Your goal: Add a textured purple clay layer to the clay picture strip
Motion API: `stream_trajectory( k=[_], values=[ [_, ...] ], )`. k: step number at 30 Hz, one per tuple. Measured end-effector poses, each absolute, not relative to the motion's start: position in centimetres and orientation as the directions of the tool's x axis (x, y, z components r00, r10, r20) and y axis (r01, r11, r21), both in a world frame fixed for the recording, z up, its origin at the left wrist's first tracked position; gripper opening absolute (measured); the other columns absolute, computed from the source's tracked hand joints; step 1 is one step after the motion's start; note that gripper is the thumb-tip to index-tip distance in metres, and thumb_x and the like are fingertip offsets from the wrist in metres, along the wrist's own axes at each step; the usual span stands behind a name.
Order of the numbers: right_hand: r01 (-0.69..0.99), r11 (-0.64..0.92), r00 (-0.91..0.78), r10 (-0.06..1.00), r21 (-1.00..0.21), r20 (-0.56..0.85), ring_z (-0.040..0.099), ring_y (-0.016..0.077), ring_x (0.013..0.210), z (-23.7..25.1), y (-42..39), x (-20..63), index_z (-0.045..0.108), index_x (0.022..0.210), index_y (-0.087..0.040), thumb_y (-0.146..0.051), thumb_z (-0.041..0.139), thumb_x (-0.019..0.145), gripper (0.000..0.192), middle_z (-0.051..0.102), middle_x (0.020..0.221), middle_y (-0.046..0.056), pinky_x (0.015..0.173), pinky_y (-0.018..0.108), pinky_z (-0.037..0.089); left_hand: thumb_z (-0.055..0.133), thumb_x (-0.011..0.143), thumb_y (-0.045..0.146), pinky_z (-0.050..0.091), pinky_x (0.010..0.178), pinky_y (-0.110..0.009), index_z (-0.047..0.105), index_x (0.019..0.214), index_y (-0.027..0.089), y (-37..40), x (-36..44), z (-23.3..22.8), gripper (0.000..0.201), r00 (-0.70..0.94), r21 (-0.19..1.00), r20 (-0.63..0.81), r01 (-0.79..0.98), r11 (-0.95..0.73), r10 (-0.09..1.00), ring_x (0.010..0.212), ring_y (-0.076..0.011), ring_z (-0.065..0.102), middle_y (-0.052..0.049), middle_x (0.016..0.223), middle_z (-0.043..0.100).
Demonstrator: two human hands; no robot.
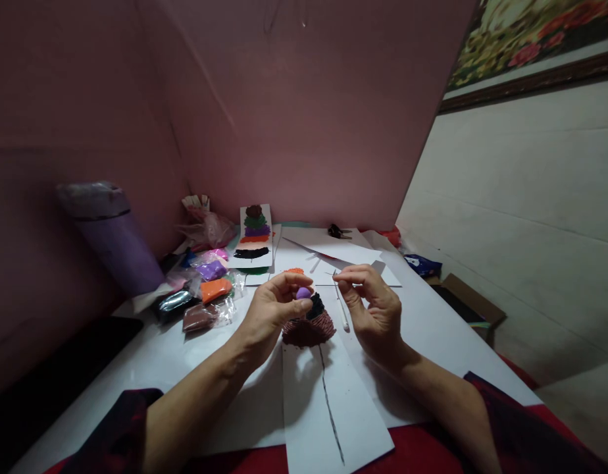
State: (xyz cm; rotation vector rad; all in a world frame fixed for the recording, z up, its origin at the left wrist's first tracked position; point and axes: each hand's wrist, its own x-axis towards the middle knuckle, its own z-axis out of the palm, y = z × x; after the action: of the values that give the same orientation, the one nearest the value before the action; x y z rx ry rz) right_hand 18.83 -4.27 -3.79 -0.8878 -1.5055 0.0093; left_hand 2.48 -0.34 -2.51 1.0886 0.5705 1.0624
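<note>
My left hand [273,307] pinches a small purple clay ball [303,293] between thumb and fingertips, just above a paper strip [328,401]. On that strip lie textured clay bands, brownish-red [308,329] with black [316,307] above, over a drawn black line. My right hand [372,304] is held beside it, its fingertips pinched together near a thin white tool [341,309]; I cannot tell whether something tiny sits between them.
Bags of coloured clay [209,289] lie at the left. A finished card of stacked clay colours [254,236] leans further back, near white sheets [333,245] and a dark clip [337,231]. A purple bin [111,237] stands left; a cardboard box [469,303] right.
</note>
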Motion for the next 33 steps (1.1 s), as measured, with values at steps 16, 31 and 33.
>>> stream_trajectory(
  k=[16, 31, 33],
  values=[
    [0.512, 0.702, 0.122, 0.510, -0.494, 0.851, 0.058, 0.0149, 0.080, -3.7, -4.2, 18.8, 0.063, 0.091, -0.020, -0.012, 0.056, 0.090, 0.011, 0.060, 0.089, 0.003, 0.061, 0.027, 0.047, 0.086, 0.056, 0.027, 0.032, 0.045, -0.018, 0.060, 0.081, 0.015, -0.4, 2.4, -2.3, 0.037, 0.396, 0.947, 0.086, -0.318, 0.049, 0.914, 0.046, -0.0048, 0.045, 0.006, 0.060, 0.055],
    [0.508, 0.713, 0.116, 0.500, -0.483, 0.859, 0.058, 0.0144, 0.081, -3.9, -4.2, 18.8, 0.064, 0.091, -0.019, -0.010, 0.056, 0.090, 0.011, 0.060, 0.090, 0.003, 0.060, 0.026, 0.047, 0.084, 0.058, 0.032, 0.031, 0.043, -0.017, 0.059, 0.072, 0.014, 0.3, 2.2, -2.6, 0.034, 0.183, 0.938, 0.127, -0.342, -0.058, 0.975, 0.045, -0.0047, 0.043, 0.005, 0.056, 0.053],
    [0.504, 0.716, 0.116, 0.499, -0.484, 0.859, 0.058, 0.0143, 0.081, -3.9, -4.1, 18.9, 0.064, 0.092, -0.019, -0.010, 0.056, 0.089, 0.012, 0.060, 0.090, 0.003, 0.059, 0.026, 0.047, 0.076, 0.067, 0.048, 0.024, 0.038, -0.019, 0.058, 0.069, 0.013, 0.3, 2.2, -2.6, 0.039, 0.208, 0.948, 0.112, -0.316, -0.041, 0.972, 0.039, -0.0048, 0.037, 0.004, 0.049, 0.049]
  ],
)
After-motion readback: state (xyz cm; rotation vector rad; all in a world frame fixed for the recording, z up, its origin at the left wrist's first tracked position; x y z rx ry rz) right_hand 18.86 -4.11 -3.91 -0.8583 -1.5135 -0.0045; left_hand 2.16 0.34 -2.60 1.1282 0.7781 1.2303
